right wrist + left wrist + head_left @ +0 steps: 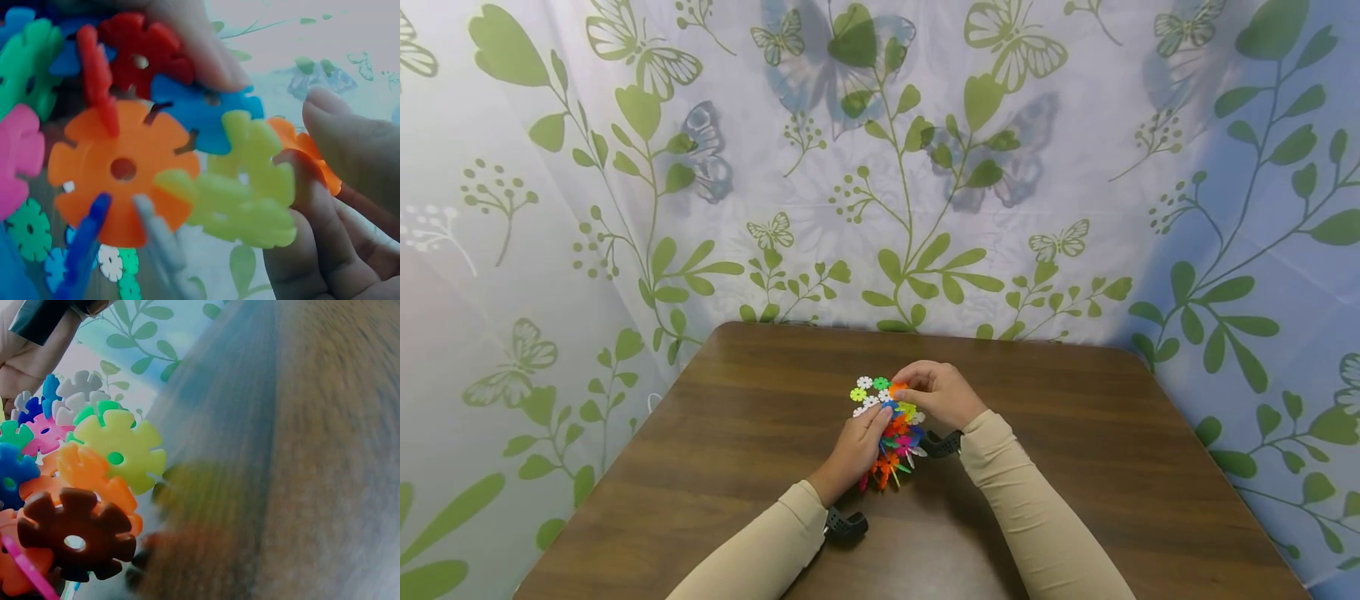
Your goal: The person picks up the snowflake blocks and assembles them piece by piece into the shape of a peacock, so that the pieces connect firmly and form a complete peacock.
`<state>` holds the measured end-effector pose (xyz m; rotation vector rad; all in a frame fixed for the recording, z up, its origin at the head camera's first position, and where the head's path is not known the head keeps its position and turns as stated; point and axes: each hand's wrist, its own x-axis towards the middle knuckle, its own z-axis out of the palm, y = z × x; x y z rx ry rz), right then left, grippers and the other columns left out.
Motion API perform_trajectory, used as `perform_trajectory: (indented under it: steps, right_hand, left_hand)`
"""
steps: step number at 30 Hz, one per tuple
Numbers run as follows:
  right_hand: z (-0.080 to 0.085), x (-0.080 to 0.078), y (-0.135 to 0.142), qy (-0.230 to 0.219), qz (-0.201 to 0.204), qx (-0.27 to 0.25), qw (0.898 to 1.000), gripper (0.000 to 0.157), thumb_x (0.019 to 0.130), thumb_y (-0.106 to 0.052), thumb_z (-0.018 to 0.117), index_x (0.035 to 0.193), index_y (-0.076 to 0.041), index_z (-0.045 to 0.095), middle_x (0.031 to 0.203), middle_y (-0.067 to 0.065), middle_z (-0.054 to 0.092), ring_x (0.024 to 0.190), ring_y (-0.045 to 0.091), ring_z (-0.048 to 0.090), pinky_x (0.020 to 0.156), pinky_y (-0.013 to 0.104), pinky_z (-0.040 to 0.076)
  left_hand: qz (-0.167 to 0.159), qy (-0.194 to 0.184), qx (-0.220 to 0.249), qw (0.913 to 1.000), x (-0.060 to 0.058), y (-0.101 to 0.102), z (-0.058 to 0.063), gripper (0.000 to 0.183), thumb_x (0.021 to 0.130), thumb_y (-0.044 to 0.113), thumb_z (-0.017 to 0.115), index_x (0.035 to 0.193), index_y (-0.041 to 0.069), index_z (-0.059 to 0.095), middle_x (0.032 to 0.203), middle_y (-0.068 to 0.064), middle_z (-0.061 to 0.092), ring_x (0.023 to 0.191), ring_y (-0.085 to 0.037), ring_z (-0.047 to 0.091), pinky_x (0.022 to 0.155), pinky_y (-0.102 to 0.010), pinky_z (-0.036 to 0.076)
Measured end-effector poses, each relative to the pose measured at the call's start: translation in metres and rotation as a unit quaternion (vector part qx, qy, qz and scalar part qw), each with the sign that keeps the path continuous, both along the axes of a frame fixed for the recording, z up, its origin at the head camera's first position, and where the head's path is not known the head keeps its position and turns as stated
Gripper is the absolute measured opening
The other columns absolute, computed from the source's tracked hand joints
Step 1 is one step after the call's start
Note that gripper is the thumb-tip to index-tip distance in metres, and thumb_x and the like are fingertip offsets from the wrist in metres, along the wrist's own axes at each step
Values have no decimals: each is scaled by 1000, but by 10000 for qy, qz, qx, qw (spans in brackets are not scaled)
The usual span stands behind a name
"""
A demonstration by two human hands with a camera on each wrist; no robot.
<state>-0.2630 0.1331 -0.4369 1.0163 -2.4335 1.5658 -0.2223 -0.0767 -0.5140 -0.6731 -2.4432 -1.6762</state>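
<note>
A cluster of flower-shaped plastic snap discs (889, 463) in many colours, slotted together, is gripped by my left hand (853, 450) from its left side. My right hand (945, 396) pinches an orange disc (325, 174) between thumb and finger at the cluster's upper edge. In the right wrist view, this disc lies beside yellow discs (250, 181), close to a blue disc (203, 115) under my left thumb. Brown (50, 519) and yellow discs (134, 447) stand out nearest the left wrist camera. Whether the orange disc is slotted in cannot be told.
White and green discs (865, 382) show beyond the cluster; whether they join it is unclear. The brown wooden table (737, 433) lies under both hands. A leaf-and-butterfly curtain (820, 192) hangs behind it. Black wrist devices (847, 525) sit below the wrists.
</note>
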Motion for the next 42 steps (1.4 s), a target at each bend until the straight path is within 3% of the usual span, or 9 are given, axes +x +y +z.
perform_trajectory:
  steps: [12,16,24,32,39,42]
  right_hand:
    - [0,-1,0,541,-115,332,9979,11,89,-11,87,99,-9,82,103,-1,74,73,13,67,65,31,58]
    - [4,0,-1,645,-22,454,9969,10,92,-14,85,100,-9,82,104,0,75,77,13,68,68,32,59]
    - [8,1,10,245,520,470,9972,15,101,-10,73,113,-4,81,117,4,73,104,18,70,86,35,59]
    - [5,0,12,-33,578,165,9982,14,98,-8,77,110,-4,82,115,6,74,98,20,73,81,35,61]
    - [-1,0,7,36,568,5,9984,14,94,0,78,107,4,80,112,15,74,98,27,73,79,32,60]
    - [-1,0,5,35,519,-26,9986,15,93,4,77,108,8,78,113,19,73,98,32,72,79,34,61]
  left_hand:
    - [32,109,-122,9999,-1,-1,-1,40,116,36,40,121,9,69,90,4,62,89,-15,61,87,-36,55]
    - [44,148,-153,9998,-1,-1,0,39,116,36,41,119,10,69,91,5,62,89,-15,62,87,-37,55]
    - [-55,88,-97,9999,-1,0,0,37,116,36,42,116,12,69,101,6,71,92,-13,67,92,-37,57]
    - [-57,195,-60,9998,0,1,-1,36,116,34,41,114,11,69,99,5,70,90,-14,67,89,-36,58]
    - [208,661,-302,9971,1,3,-2,32,116,30,43,104,11,66,79,6,51,79,-16,57,74,-34,52]
    - [161,650,-251,9974,1,3,-2,32,116,30,43,105,11,66,79,6,51,78,-16,57,74,-34,52]
